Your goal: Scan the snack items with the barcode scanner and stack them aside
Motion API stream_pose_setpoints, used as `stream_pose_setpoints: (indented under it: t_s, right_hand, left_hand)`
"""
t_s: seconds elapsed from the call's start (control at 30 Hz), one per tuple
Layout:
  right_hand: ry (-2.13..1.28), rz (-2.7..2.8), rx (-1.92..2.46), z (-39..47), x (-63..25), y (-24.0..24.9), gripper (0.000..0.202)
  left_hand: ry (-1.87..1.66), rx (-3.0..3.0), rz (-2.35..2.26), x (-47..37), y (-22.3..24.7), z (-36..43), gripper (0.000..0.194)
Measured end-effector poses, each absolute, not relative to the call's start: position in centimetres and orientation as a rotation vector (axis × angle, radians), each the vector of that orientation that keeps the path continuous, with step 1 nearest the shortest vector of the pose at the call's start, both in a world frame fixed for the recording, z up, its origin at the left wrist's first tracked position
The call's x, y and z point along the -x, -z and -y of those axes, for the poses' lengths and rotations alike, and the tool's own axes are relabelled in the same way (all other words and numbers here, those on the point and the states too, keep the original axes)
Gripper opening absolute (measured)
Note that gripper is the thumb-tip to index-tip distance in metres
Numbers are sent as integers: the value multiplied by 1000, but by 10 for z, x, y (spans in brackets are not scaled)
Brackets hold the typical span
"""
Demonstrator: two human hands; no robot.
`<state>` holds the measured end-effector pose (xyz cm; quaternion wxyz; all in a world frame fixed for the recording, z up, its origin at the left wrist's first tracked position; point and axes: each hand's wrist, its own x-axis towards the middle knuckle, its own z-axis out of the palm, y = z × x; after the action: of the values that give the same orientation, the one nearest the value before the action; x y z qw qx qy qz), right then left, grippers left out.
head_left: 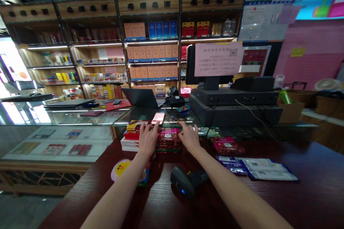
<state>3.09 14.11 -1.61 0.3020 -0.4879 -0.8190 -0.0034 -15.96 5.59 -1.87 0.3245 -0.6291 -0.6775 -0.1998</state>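
A stack of red snack packets lies on the dark wooden counter between my two hands. My left hand is at the stack's left side with its fingers spread, close to a pile of red, yellow and white boxes. At the stack's right edge is my right hand, fingers apart and index finger stretched forward. Whether either hand presses on the packets, I cannot tell. Nearer to me, a black barcode scanner with a blue light lies between my forearms. Beyond the stack is a phone with a lit screen.
To the right lie another red packet, purple packets and a white-and-blue package. A yellow chick item is by my left forearm. A monitor, cash drawer and laptop stand behind; shelves line the wall.
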Motion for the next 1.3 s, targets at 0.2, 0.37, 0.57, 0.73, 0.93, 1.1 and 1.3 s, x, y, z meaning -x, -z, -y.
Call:
stream_pose_setpoints:
  t_s: [0.2, 0.37, 0.57, 0.73, 0.93, 1.1, 1.3]
  right_hand:
    - [-1, 2161, 1311, -141, -30, 17, 55]
    - [-15, 2152, 1310, -141, -31, 19, 53]
    - [-30, 2140, 1316, -143, -32, 22, 53]
    - [-33, 2133, 1331, -144, -31, 21, 54]
    - [-47, 2131, 1341, -143, -31, 19, 53]
    - [-40, 2131, 1351, -143, -31, 19, 52]
    - [-21, 2148, 1378, -144, -33, 21, 52]
  left_hand:
    - [521, 1679, 1737, 160, 19, -56, 48]
    - [539, 1689, 1734, 160, 19, -54, 45]
    - [537, 1699, 1716, 159, 19, -54, 45]
    - [497, 1686, 1722, 157, 16, -53, 43]
    - [526, 1701, 1738, 158, 18, -54, 42]
    - [531, 1692, 1728, 159, 19, -56, 40]
    - [494, 1678, 1725, 159, 19, -56, 38]
